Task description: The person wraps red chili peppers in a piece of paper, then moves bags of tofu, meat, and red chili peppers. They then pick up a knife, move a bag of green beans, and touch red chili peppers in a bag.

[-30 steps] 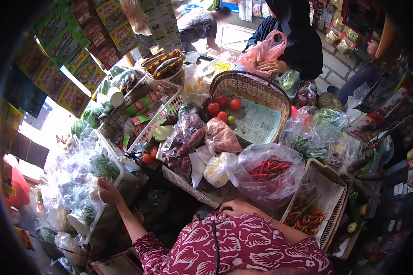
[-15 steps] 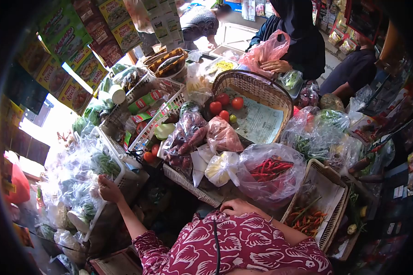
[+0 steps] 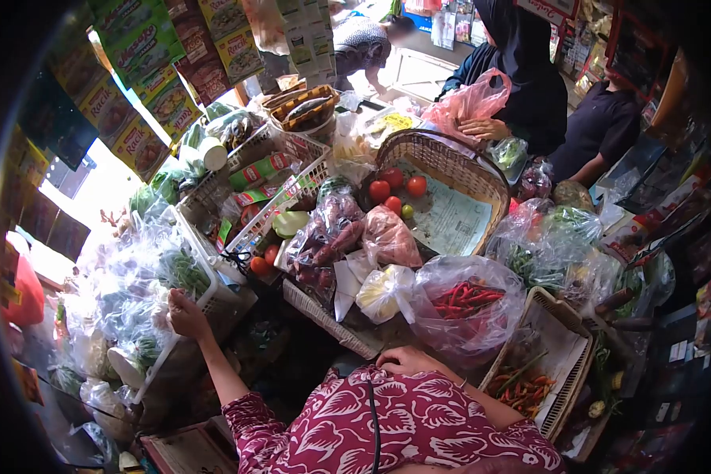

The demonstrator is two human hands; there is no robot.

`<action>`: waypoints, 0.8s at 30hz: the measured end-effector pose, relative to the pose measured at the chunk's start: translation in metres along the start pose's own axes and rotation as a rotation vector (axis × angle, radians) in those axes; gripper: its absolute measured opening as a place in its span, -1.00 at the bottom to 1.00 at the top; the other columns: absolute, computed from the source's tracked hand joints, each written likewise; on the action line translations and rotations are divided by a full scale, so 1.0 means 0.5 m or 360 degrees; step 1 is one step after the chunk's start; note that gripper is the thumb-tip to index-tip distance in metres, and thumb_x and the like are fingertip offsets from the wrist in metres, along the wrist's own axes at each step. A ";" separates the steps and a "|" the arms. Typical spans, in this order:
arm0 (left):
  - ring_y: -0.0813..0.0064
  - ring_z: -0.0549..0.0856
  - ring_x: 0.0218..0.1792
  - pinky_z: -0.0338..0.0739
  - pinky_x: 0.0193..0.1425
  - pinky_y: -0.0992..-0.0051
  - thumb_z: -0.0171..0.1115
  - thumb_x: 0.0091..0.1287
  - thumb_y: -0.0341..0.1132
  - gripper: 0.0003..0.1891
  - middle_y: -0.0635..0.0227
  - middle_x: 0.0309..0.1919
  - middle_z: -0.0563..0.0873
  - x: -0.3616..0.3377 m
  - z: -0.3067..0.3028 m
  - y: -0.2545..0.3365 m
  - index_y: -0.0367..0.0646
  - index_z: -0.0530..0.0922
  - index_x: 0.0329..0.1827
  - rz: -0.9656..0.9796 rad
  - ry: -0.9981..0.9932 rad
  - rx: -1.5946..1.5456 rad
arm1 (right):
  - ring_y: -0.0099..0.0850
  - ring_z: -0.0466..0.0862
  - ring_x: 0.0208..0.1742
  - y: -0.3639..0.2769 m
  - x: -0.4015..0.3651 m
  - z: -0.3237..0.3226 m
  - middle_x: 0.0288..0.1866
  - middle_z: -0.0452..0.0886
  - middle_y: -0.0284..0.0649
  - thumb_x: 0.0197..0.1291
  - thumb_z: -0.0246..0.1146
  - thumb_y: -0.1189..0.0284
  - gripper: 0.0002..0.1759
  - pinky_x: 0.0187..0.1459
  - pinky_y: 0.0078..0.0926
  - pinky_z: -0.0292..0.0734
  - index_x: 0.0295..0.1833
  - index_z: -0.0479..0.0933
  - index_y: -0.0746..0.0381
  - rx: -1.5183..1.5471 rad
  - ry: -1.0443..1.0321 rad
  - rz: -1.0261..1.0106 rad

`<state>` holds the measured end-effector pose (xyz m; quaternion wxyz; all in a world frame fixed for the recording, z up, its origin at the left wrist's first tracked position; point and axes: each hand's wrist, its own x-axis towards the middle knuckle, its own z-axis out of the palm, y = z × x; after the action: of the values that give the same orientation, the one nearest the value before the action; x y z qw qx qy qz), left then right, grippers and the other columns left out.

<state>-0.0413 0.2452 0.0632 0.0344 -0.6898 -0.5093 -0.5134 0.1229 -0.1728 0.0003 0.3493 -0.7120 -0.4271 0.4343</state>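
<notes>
My left hand (image 3: 188, 316) is at the right edge of the white crate (image 3: 205, 304), against the clear bags of greens (image 3: 146, 261). Its fingers are curled together, and what they may hold cannot be made out. My right hand (image 3: 403, 360) rests at the front edge of the stall, just above my patterned shirt, below the bag of red chillies (image 3: 466, 302) and the bag with yellow contents (image 3: 385, 292); its fingers are bent and partly hidden. Tomatoes (image 3: 380, 190) lie in a brown wicker basket (image 3: 494, 178) beyond the bags.
A small basket (image 3: 557, 411) of orange chillies stands at the right. Seasoning packets (image 3: 107, 114) hang at upper left. Across the stall, a person in dark clothes (image 3: 529, 75) has a hand by a pink bag (image 3: 470, 103). Two other people are behind.
The view has shifted slightly, moving the stall's goods a little in the frame. The person at the far right is more upright. Both my hands stay in nearly the same places.
</notes>
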 end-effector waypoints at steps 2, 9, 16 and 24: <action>0.22 0.60 -0.54 0.40 -0.43 0.22 -0.15 0.37 -0.06 -0.58 0.28 -0.59 0.64 0.000 0.001 -0.002 -0.04 0.63 -0.43 0.0009 0.0021 -0.0010 | -0.22 0.62 -0.17 0.004 0.003 0.002 -0.22 0.63 -0.13 0.06 0.08 0.27 -0.67 -0.07 -0.36 0.46 -0.12 0.56 0.21 0.0002 -0.0011 -0.0008; 0.22 0.61 -0.53 0.41 -0.42 0.23 -0.14 0.37 -0.04 -0.58 0.28 -0.59 0.65 0.001 -0.005 0.007 -0.05 0.63 -0.43 -0.0041 -0.0010 -0.0034 | -0.28 0.61 -0.12 0.000 0.001 -0.001 -0.14 0.62 -0.16 0.11 0.09 0.26 -0.65 -0.04 -0.43 0.44 -0.07 0.53 0.22 -0.0023 -0.0072 0.0059; 0.20 0.62 -0.51 0.42 -0.42 0.23 -0.14 0.37 -0.03 -0.57 0.26 -0.58 0.65 0.000 -0.011 0.016 -0.07 0.62 -0.43 -0.0074 -0.0014 -0.0015 | -0.23 0.62 -0.18 -0.015 -0.003 -0.005 -0.22 0.64 -0.14 0.08 0.10 0.28 -0.68 -0.09 -0.37 0.47 -0.13 0.56 0.21 0.0012 0.0006 0.0022; 0.19 0.62 -0.50 0.43 -0.40 0.23 -0.15 0.37 -0.03 -0.56 0.27 -0.58 0.65 -0.001 -0.001 0.004 -0.08 0.62 -0.43 -0.0097 -0.0032 0.0019 | -0.24 0.63 -0.19 -0.020 -0.007 -0.005 -0.23 0.64 -0.15 0.09 0.10 0.29 -0.69 -0.11 -0.38 0.48 -0.14 0.56 0.23 0.0022 0.0017 0.0032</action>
<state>-0.0403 0.2437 0.0641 0.0177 -0.6788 -0.5335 -0.5042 0.1211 -0.1723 0.0109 0.3521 -0.7161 -0.4151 0.4369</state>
